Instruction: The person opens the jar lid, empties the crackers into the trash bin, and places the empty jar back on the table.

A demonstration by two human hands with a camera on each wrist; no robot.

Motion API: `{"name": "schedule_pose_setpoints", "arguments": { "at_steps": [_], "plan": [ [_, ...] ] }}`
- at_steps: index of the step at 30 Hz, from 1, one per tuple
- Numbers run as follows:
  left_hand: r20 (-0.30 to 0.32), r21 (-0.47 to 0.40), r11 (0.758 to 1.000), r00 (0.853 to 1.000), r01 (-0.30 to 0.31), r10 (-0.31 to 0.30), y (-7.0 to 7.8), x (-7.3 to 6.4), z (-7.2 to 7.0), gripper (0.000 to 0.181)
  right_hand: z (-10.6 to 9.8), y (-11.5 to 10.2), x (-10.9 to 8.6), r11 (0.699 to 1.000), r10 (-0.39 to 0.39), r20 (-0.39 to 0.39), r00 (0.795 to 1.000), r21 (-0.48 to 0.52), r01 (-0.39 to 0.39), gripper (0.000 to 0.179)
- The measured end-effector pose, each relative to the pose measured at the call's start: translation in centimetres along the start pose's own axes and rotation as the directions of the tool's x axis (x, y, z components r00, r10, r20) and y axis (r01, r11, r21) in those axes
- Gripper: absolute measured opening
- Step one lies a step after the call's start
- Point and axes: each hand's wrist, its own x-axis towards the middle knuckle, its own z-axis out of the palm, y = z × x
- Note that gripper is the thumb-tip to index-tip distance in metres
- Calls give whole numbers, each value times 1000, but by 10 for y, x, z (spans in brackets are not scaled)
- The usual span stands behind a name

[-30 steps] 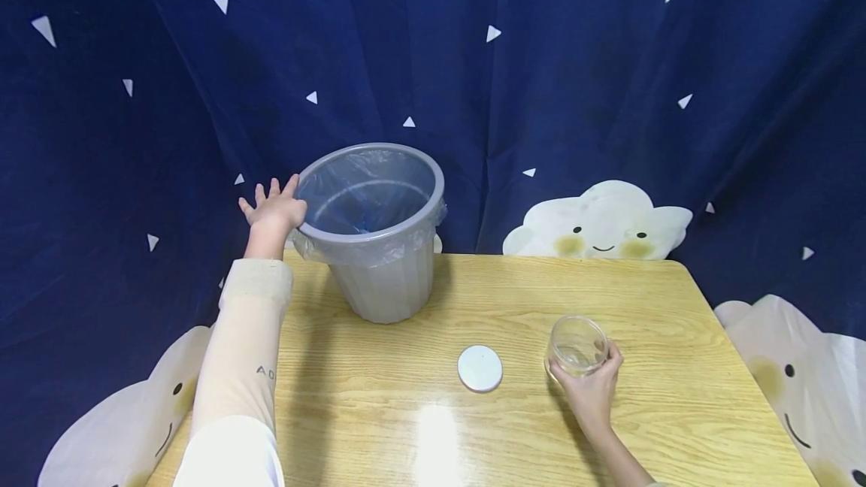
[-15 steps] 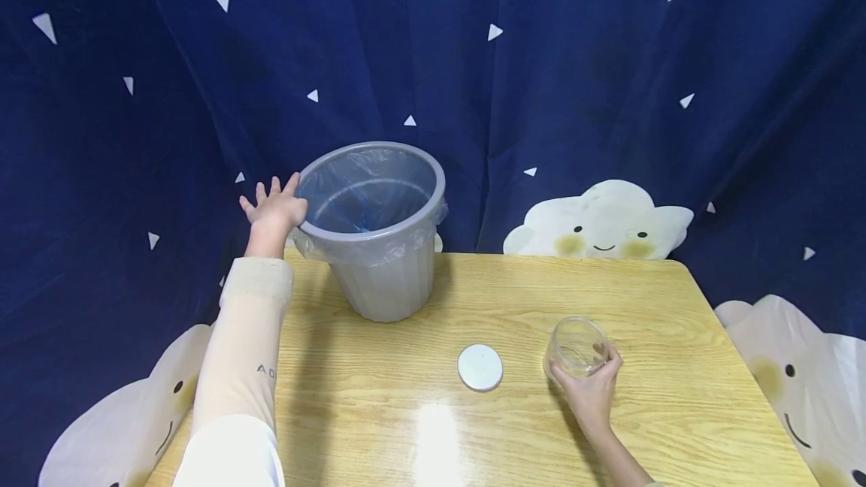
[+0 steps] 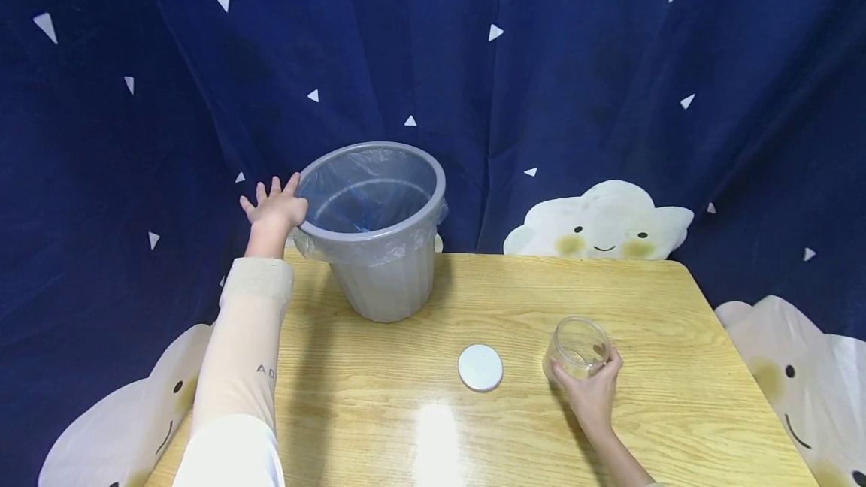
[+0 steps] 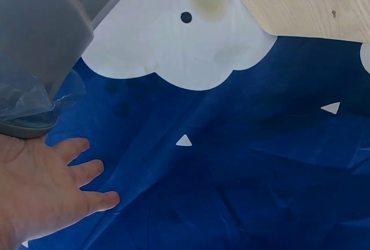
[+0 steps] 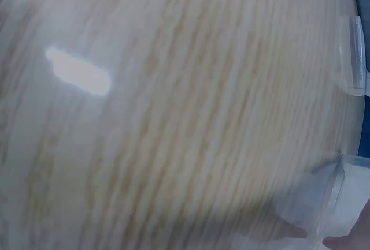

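Observation:
In the head view a grey trash can (image 3: 386, 276) stands at the table's back left, with a clear plastic liner (image 3: 379, 250) folded over its rim. My left hand (image 3: 274, 205) rests at the can's left rim, its fingers straight and spread. The left wrist view shows the same hand (image 4: 46, 189) beneath the can's edge (image 4: 34, 130). To the right, my right hand (image 3: 591, 393) grips a clear, lidless jar (image 3: 564, 370) from its near side. Fingertips (image 5: 350, 241) against the clear jar wall (image 5: 332, 195) show at the right wrist view's lower corner.
A round white disc (image 3: 480, 368) lies flat on the wooden table (image 3: 514, 442), between the can and the jar. A dark blue curtain (image 3: 582, 96) with white triangles and clouds hangs behind and around the table.
The jar in my right hand has tilted very slightly, its mouth shifting a little to the right. My left hand and the trash can stay where they were.

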Motion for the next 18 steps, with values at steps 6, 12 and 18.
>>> {"name": "schedule_pose_setpoints", "arguments": {
  "at_steps": [6, 12, 18],
  "plan": [
    [9, 5, 1000, 1000, 2, -2, 1, -1, -1, 63, -1, 2, -1, 1000, -5, 18, 1000, -7, 5, 93],
    [9, 4, 1000, 1000, 4, -4, 2, -2, -2, 64, -3, 3, -1, 1000, -3, 47, 999, -18, 4, 98],
    [11, -5, 1000, 1000, 3, -3, 1, -4, -1, 64, -5, 1, -2, 996, 29, 63, 998, -81, -24, 104]
  ]
}}
